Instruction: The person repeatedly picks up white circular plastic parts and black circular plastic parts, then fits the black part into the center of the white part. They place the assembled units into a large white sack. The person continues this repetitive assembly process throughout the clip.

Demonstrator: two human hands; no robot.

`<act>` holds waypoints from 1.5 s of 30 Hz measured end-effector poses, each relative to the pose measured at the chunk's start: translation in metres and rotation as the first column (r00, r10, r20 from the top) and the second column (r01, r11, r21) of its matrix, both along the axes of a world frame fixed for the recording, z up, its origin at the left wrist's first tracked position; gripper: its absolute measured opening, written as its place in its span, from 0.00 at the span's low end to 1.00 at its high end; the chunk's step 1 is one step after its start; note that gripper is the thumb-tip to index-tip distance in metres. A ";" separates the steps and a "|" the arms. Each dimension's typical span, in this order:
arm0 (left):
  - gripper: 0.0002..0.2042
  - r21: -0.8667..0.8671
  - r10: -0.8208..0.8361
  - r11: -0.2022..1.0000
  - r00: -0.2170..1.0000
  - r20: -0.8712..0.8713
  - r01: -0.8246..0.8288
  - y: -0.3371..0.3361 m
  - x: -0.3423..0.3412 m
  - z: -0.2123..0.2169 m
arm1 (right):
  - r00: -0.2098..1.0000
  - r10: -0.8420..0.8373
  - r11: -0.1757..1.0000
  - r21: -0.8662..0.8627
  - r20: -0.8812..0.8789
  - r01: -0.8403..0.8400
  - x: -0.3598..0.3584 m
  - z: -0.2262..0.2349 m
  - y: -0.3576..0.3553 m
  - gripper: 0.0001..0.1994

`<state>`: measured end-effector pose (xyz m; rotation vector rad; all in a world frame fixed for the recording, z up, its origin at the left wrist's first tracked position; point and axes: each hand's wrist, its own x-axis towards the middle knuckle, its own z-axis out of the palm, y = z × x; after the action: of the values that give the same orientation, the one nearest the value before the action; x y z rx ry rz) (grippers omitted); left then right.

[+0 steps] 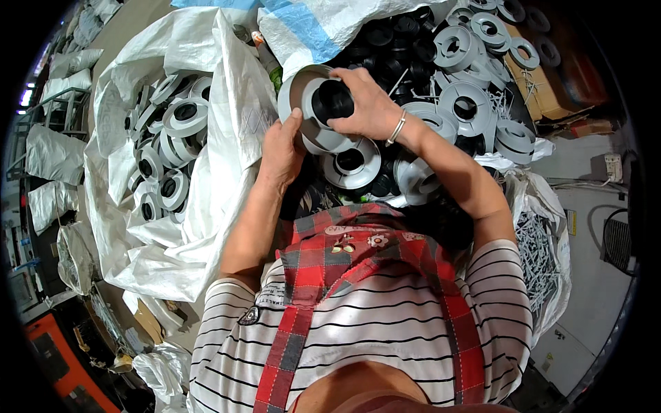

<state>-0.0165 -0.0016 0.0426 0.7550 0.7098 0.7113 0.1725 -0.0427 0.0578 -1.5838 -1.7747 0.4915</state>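
Our right hand point(368, 103) clamps its fingers on the black hub point(332, 102); left hand point(282, 151) grips the grey spool point(303, 103) rim at 7 o'clock. We judge: keep hub square, press evenly.

Grey concrete floor point(599, 275) carries everything. At its left side a big white woven sack point(227, 172) lies open, filled with grey spools point(180, 115) with black cores. Toward the far middle a loose heap of black cores and grey flanged discs point(463, 103) spreads out, a white-and-blue sack point(310, 27) draped over its far edge. A brown cardboard box point(551, 89) sits at the far right. Near the right edge lies a clear bag of small white pieces point(540, 255). More bags point(51, 151) lie at far left.
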 end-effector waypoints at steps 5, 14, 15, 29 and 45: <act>0.19 0.029 -0.046 0.998 0.999 -0.022 0.046 -0.007 -0.007 0.011 | 0.975 0.091 0.993 0.061 0.205 -0.105 -0.004 0.008 -0.013 0.39; 0.22 0.091 -0.120 0.989 0.993 -0.016 0.121 -0.020 -0.012 0.020 | 0.965 0.217 0.964 0.125 0.146 -0.235 0.000 0.008 -0.024 0.40; 0.22 0.146 -0.098 0.984 0.995 -0.018 0.099 -0.025 -0.009 0.022 | 0.998 0.062 0.978 0.203 -0.025 -0.055 -0.004 0.005 -0.025 0.31; 0.29 0.863 0.658 0.506 0.646 -0.386 0.000 0.021 -0.061 0.053 | 0.889 0.156 0.919 -0.394 0.431 0.030 -0.004 -0.040 -0.015 0.33; 0.32 0.674 0.085 0.042 0.670 -0.738 0.737 -0.019 0.007 0.008 | 1.000 -0.003 0.670 -0.743 -0.023 -0.015 0.078 -0.049 0.051 0.30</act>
<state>-0.0093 -0.0211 0.0508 2.5273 0.4554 0.3044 0.2507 0.0081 0.0087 -2.0846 -1.6374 1.3763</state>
